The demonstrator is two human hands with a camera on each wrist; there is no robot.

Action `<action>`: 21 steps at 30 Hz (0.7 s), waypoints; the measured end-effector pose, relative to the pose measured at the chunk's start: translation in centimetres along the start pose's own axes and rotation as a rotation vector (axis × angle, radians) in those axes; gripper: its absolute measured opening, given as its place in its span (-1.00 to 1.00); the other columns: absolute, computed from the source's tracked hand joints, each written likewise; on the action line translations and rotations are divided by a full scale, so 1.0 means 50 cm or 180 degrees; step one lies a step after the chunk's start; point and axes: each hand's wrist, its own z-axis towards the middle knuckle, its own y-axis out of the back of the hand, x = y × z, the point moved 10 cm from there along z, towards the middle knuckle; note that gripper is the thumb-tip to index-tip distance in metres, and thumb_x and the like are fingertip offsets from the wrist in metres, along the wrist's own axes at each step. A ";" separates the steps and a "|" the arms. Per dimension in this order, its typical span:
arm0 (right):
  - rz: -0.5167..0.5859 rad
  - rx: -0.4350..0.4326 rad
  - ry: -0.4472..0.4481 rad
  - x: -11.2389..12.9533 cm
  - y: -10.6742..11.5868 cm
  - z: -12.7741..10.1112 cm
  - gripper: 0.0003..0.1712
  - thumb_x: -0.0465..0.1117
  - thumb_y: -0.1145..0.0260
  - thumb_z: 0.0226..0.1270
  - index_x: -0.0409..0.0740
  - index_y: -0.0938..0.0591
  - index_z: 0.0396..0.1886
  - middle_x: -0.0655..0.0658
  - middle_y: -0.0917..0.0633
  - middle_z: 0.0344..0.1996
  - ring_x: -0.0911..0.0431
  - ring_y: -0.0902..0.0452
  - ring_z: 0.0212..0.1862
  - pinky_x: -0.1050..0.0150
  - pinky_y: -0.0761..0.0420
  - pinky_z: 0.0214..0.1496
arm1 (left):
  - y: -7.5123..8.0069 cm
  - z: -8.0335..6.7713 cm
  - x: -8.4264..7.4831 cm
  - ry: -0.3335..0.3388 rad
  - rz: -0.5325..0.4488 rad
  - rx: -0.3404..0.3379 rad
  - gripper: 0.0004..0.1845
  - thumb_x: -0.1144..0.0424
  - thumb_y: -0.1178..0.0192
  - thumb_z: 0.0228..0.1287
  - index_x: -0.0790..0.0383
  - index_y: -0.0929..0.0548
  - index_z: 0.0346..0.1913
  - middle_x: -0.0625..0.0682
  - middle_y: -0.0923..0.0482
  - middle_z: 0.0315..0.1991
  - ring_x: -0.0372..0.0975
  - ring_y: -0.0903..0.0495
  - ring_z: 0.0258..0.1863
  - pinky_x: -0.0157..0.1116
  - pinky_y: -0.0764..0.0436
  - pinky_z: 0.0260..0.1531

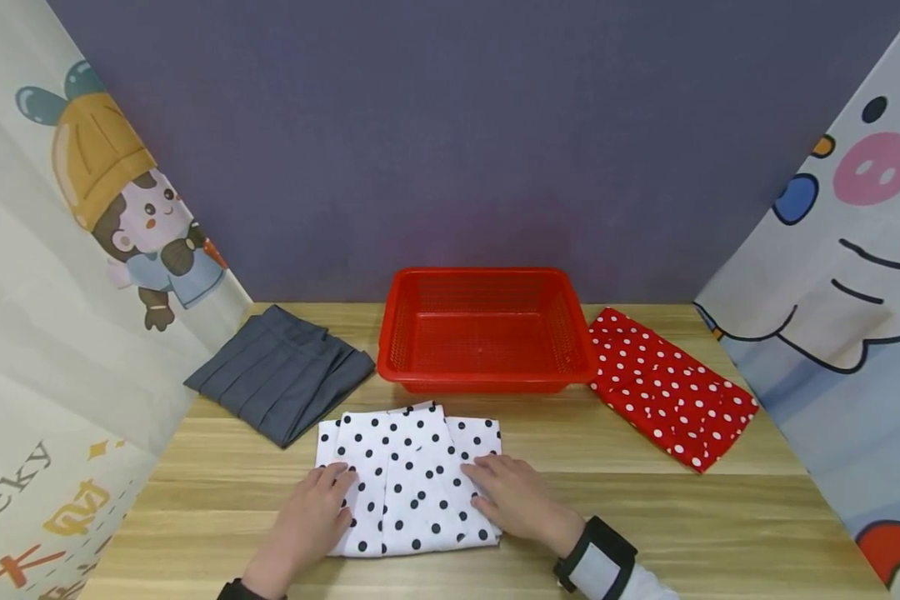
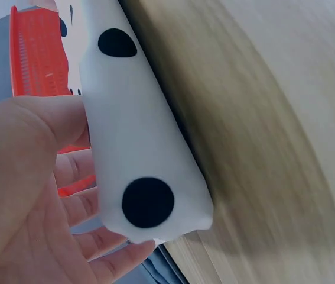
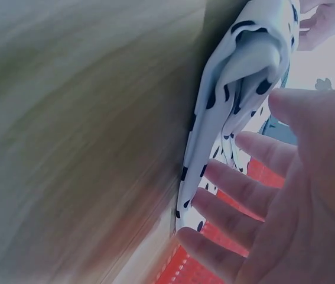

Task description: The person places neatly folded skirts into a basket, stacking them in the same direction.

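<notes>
Folded white cloth with black dots (image 1: 408, 479) lying flat on the wooden table (image 1: 682, 533), just in front of the red mesh basket (image 1: 486, 329) and nearest the camera. Left hand (image 1: 307, 521) resting on the cloth's left half, fingers straight and spread, nothing pinched; in the left wrist view the fingers (image 2: 90, 207) lie loose alongside the folded edge (image 2: 146, 154), touching rather than gripping. Right hand (image 1: 517, 496) likewise flat on the cloth's right side, fingers extended; in the right wrist view the fingers (image 3: 244, 195) open beside the layered edge (image 3: 238, 100), none curled around it. Likely light, soft and limp: several layers stacked, apt to sag and slide apart if lifted by one corner. Best taken at both side edges at once, thumbs on top and fingers slid beneath, so the fold stays together. Nothing fragile here, though the smooth tabletop may let the bundle slip when pushed. Left of the basket, a folded grey pleated garment (image 1: 281, 379); right of the basket, a folded red cloth with white dots (image 1: 671, 387). Basket seemingly holding nothing. Behind the basket, a plain purple-grey wall (image 1: 457, 125); to either side, pale curtains printed with cartoon figures (image 1: 127, 200), closing in the workspace.
</notes>
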 end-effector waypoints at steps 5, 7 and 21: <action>0.0021 -0.0084 -0.0077 -0.017 0.008 -0.013 -0.45 0.05 -0.17 0.26 -0.01 -0.44 0.23 -0.10 -0.54 0.09 0.01 -0.44 0.12 -0.02 -0.45 0.10 | -0.005 0.009 -0.023 -0.0096 -0.0079 0.0010 -0.56 0.26 -0.31 -0.08 0.29 -0.58 -0.05 0.21 -0.51 -0.01 0.03 -0.49 -0.04 -0.06 -0.48 -0.03; 0.0037 -0.0100 -0.0123 -0.025 0.009 -0.017 -0.45 0.04 -0.19 0.25 -0.03 -0.45 0.21 -0.11 -0.54 0.06 0.01 -0.45 0.09 -0.01 -0.47 0.08 | -0.007 0.013 -0.032 -0.0125 -0.0086 0.0009 -0.56 0.24 -0.32 -0.07 0.28 -0.58 -0.04 0.21 -0.51 -0.01 0.03 -0.49 -0.04 -0.06 -0.48 -0.04; 0.0169 -0.0107 -0.0527 -0.068 0.016 -0.038 -0.47 -0.02 -0.23 0.22 -0.12 -0.48 0.16 -0.15 -0.53 0.01 -0.01 -0.46 0.03 0.02 -0.49 0.08 | -0.008 0.040 -0.083 -0.0251 -0.0152 0.0104 -0.56 0.16 -0.31 -0.01 0.24 -0.59 -0.02 0.17 -0.52 0.01 0.02 -0.48 0.02 -0.05 -0.42 0.07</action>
